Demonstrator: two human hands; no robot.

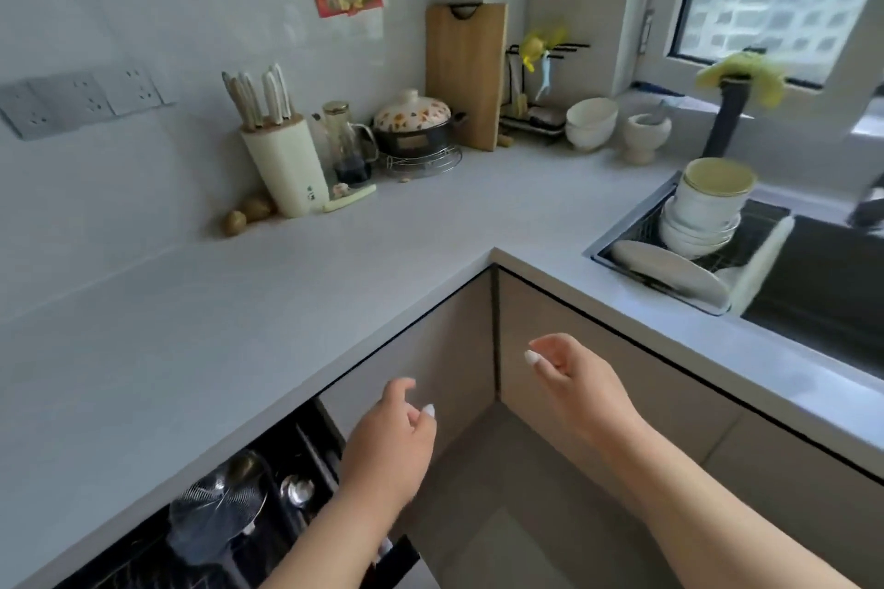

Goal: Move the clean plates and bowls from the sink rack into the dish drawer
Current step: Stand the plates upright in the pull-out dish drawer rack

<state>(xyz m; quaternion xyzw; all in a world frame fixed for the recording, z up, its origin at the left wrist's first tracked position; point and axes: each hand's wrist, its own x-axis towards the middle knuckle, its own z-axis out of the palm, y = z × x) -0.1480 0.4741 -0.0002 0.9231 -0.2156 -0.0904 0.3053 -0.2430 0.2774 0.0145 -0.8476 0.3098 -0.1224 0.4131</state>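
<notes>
Below the counter, left hand [387, 440] and right hand [569, 373] hang empty, loosely curled; drawer [229, 507] apparently open. Next: reach the sink rack [636, 230] for 1 plate [669, 273].

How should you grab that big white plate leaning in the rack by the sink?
Probably by its upper rim. The plate leans tilted in the sink rack with its lower edge down among the wires, so the raised edge is the free part. Come from above on the counter side, since the stacked bowls crowd the other side. Both the left hand and right hand are empty.
</notes>
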